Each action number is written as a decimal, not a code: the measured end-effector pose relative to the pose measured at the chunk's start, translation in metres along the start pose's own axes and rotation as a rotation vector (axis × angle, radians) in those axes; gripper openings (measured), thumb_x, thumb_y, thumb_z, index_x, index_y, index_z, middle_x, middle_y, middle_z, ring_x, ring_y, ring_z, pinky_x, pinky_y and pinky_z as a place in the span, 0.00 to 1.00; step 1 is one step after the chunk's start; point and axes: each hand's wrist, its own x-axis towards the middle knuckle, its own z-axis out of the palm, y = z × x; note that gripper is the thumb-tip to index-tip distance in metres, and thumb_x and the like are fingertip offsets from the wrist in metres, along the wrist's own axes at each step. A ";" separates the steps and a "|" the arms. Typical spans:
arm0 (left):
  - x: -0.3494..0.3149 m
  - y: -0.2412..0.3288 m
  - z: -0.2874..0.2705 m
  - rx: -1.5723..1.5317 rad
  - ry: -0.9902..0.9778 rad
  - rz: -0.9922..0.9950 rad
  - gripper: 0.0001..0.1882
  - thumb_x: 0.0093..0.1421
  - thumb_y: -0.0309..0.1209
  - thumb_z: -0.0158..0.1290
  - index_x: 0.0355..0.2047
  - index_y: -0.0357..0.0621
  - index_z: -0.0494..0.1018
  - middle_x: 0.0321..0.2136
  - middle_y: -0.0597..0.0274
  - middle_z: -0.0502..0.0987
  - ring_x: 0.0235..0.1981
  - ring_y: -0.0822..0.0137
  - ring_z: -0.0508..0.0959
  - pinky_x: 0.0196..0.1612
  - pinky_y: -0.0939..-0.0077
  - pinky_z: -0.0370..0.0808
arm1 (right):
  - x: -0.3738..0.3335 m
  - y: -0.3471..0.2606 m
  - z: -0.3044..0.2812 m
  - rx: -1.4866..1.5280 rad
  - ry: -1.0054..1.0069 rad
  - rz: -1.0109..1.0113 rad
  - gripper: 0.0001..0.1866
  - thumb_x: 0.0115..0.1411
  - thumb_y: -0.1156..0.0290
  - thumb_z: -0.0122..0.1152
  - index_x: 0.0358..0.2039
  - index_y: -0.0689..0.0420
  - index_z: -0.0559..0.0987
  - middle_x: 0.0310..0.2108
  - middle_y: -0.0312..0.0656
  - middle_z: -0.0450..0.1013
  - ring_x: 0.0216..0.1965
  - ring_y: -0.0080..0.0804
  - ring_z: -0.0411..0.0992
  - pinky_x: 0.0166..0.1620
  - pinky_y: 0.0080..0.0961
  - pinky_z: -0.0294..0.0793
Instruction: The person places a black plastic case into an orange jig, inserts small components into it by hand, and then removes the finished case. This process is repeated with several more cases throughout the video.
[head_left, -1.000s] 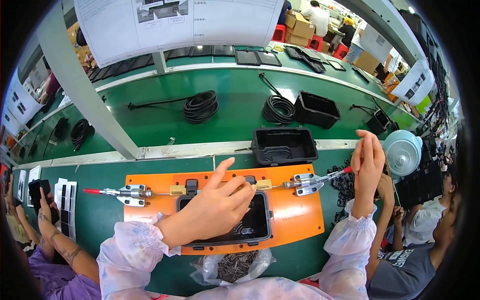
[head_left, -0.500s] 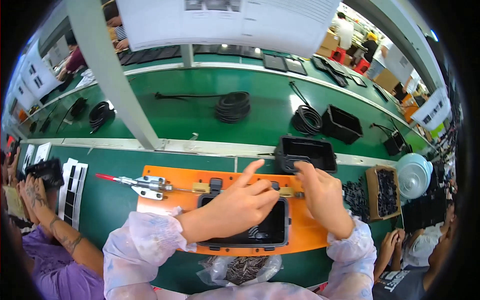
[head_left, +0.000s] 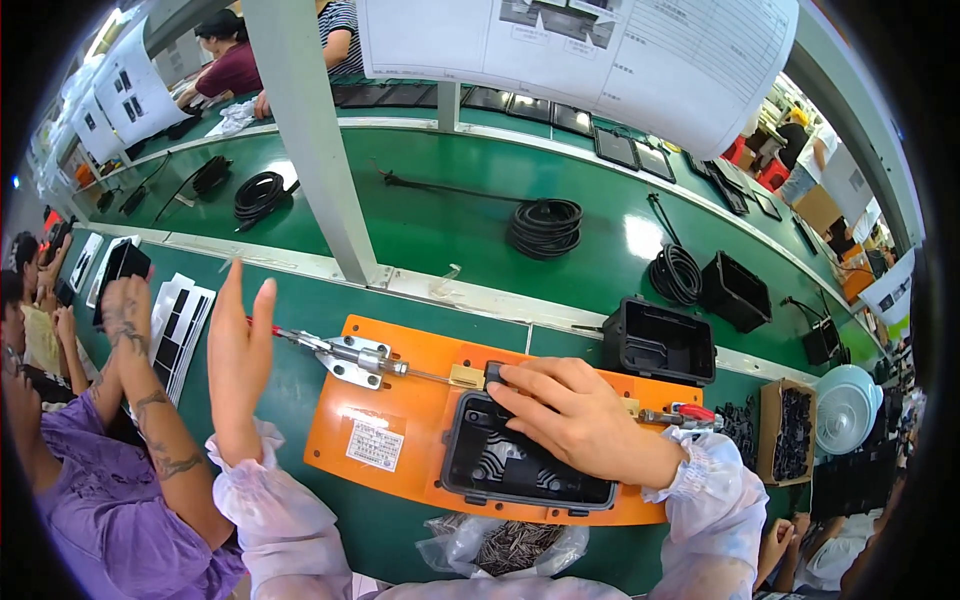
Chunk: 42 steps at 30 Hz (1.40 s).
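A black plastic box (head_left: 482, 462) lies open side up on an orange fixture plate (head_left: 340, 410). My right hand (head_left: 590, 420) rests across its far and right part, fingers stretched over the far edge by a small black block (head_left: 493, 374); the palm hides part of the box. My left hand (head_left: 240, 360) is raised to the left, empty, thumb and fingers apart, near the red handle of a metal toggle clamp (head_left: 360, 362). The clamp's rod runs to a brass block (head_left: 466, 376). A second red-handled clamp (head_left: 690, 414) sits right of my right hand.
Another black box (head_left: 660, 345) stands behind the plate's right end. A bag of screws (head_left: 510, 548) lies nearest me. On the right are a carton of black parts (head_left: 786, 430) and a fan (head_left: 846, 410). Coiled cables (head_left: 545, 228) lie farther back. A co-worker's arm (head_left: 160, 430) is at left.
My left hand has moved from over the box to the left, beside the red clamp handle. My right hand has come left and down onto the box. The view has shifted left.
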 end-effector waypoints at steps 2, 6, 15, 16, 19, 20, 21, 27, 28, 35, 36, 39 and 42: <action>0.003 -0.029 0.003 0.108 0.033 0.016 0.34 0.74 0.47 0.49 0.66 0.26 0.63 0.57 0.34 0.74 0.55 0.43 0.76 0.56 0.61 0.74 | 0.000 -0.002 0.007 0.037 -0.017 0.033 0.25 0.57 0.71 0.71 0.56 0.57 0.80 0.54 0.42 0.74 0.54 0.42 0.73 0.54 0.38 0.74; 0.003 -0.048 0.023 -0.059 -0.114 -0.238 0.38 0.73 0.48 0.51 0.67 0.24 0.59 0.58 0.34 0.73 0.53 0.45 0.79 0.55 0.61 0.75 | 0.000 -0.001 0.004 0.048 -0.042 0.068 0.24 0.57 0.71 0.71 0.55 0.55 0.81 0.55 0.42 0.74 0.58 0.44 0.71 0.56 0.39 0.74; -0.003 0.024 0.006 -0.816 0.188 -0.027 0.24 0.76 0.34 0.47 0.66 0.31 0.63 0.57 0.48 0.76 0.54 0.63 0.80 0.56 0.72 0.76 | -0.002 0.003 0.008 0.133 -0.004 0.115 0.20 0.60 0.73 0.69 0.53 0.54 0.82 0.56 0.43 0.72 0.66 0.51 0.64 0.60 0.44 0.69; -0.006 0.032 0.007 -0.818 0.183 -0.021 0.24 0.76 0.34 0.47 0.66 0.31 0.63 0.57 0.48 0.76 0.54 0.63 0.80 0.56 0.72 0.76 | -0.003 0.003 0.009 0.133 -0.002 0.114 0.20 0.59 0.73 0.69 0.53 0.53 0.82 0.56 0.44 0.72 0.67 0.51 0.64 0.61 0.45 0.69; -0.022 0.054 0.012 -0.765 0.136 0.073 0.21 0.75 0.28 0.45 0.65 0.32 0.65 0.57 0.49 0.76 0.55 0.62 0.79 0.58 0.70 0.74 | -0.004 0.003 0.007 0.124 -0.001 0.128 0.19 0.58 0.74 0.69 0.52 0.53 0.83 0.57 0.44 0.71 0.68 0.52 0.62 0.63 0.46 0.68; -0.026 0.065 0.016 -0.705 0.119 0.133 0.20 0.75 0.26 0.45 0.64 0.33 0.66 0.57 0.49 0.77 0.55 0.62 0.79 0.59 0.70 0.74 | -0.005 0.003 0.005 0.122 -0.005 0.135 0.19 0.58 0.73 0.69 0.51 0.52 0.83 0.58 0.44 0.71 0.69 0.52 0.61 0.64 0.47 0.67; -0.027 0.075 0.022 -0.646 0.104 0.201 0.19 0.74 0.23 0.44 0.63 0.33 0.66 0.56 0.50 0.77 0.56 0.63 0.79 0.60 0.69 0.73 | -0.008 0.006 0.007 0.105 0.006 0.149 0.19 0.58 0.73 0.69 0.51 0.52 0.83 0.58 0.44 0.71 0.69 0.52 0.61 0.64 0.47 0.67; -0.067 0.083 0.037 -0.223 -0.121 0.528 0.18 0.64 0.18 0.54 0.55 0.35 0.74 0.54 0.48 0.79 0.56 0.50 0.79 0.63 0.56 0.71 | -0.008 0.002 0.022 0.123 0.115 0.114 0.15 0.61 0.69 0.66 0.50 0.51 0.85 0.60 0.44 0.68 0.69 0.54 0.60 0.65 0.51 0.65; -0.066 0.083 0.038 -0.084 -0.097 0.653 0.18 0.62 0.18 0.55 0.53 0.36 0.75 0.54 0.48 0.78 0.55 0.48 0.79 0.64 0.52 0.71 | -0.009 0.000 0.024 0.111 0.101 0.108 0.15 0.62 0.67 0.66 0.50 0.51 0.85 0.61 0.45 0.68 0.69 0.56 0.59 0.65 0.52 0.65; -0.058 0.089 0.047 -0.045 -0.059 0.716 0.16 0.62 0.20 0.58 0.51 0.38 0.76 0.49 0.51 0.80 0.53 0.51 0.80 0.65 0.44 0.68 | -0.026 -0.013 -0.013 -0.044 0.084 0.130 0.32 0.55 0.62 0.73 0.62 0.43 0.78 0.65 0.47 0.66 0.69 0.54 0.60 0.65 0.53 0.65; -0.058 0.087 0.044 -0.045 -0.052 0.713 0.16 0.61 0.20 0.59 0.50 0.38 0.76 0.48 0.52 0.81 0.51 0.53 0.81 0.65 0.43 0.67 | -0.032 -0.013 -0.029 -0.139 0.125 0.143 0.37 0.51 0.60 0.76 0.63 0.44 0.76 0.61 0.45 0.70 0.65 0.52 0.66 0.63 0.52 0.68; -0.054 0.085 0.040 -0.021 -0.041 0.747 0.18 0.59 0.19 0.61 0.50 0.38 0.77 0.44 0.54 0.82 0.46 0.56 0.82 0.67 0.41 0.65 | -0.067 -0.003 -0.076 -0.362 0.129 0.362 0.29 0.47 0.64 0.77 0.52 0.51 0.83 0.53 0.44 0.74 0.55 0.48 0.71 0.56 0.46 0.72; -0.044 0.086 0.034 -0.005 0.017 0.784 0.20 0.58 0.19 0.62 0.51 0.38 0.77 0.42 0.56 0.83 0.41 0.60 0.82 0.68 0.40 0.63 | -0.102 0.005 -0.083 -0.359 0.219 0.497 0.14 0.52 0.75 0.72 0.41 0.56 0.84 0.41 0.44 0.74 0.40 0.44 0.73 0.41 0.36 0.76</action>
